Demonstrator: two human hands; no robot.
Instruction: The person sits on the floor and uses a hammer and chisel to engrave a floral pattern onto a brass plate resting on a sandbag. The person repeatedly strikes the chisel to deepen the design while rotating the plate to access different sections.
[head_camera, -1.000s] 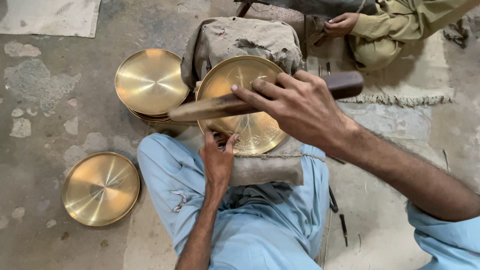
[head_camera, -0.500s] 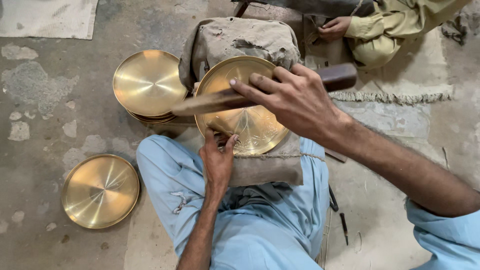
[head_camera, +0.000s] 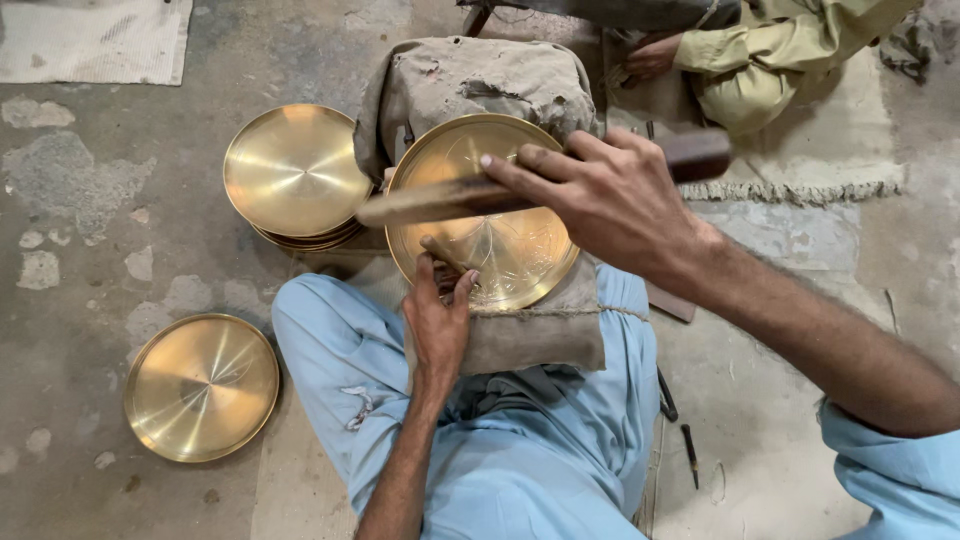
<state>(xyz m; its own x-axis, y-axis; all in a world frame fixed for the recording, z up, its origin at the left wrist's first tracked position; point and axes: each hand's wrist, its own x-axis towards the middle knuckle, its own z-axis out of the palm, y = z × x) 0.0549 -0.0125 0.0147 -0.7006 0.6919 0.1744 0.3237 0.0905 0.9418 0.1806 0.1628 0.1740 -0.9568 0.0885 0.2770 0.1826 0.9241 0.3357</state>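
A plate (head_camera: 500, 245) lay on a padded block (head_camera: 470, 80) that rested across the person's lap (head_camera: 520, 450). The left hand (head_camera: 438, 320) sat at the plate's near edge, pinching a small punch (head_camera: 440, 255) that stood on the plate. The right hand (head_camera: 610, 195) hovered above the plate's right half, gripping a mallet (head_camera: 450, 200) that stretched across it to the left. A stack of plates (head_camera: 295, 175) sat on the floor (head_camera: 80, 220) just left of the block. A single plate (head_camera: 200, 385) lay further left and nearer, beside the left knee. Two small tools (head_camera: 680, 425) lay on the floor right of the lap. Another person (head_camera: 760, 60) sat behind the block, to the right.
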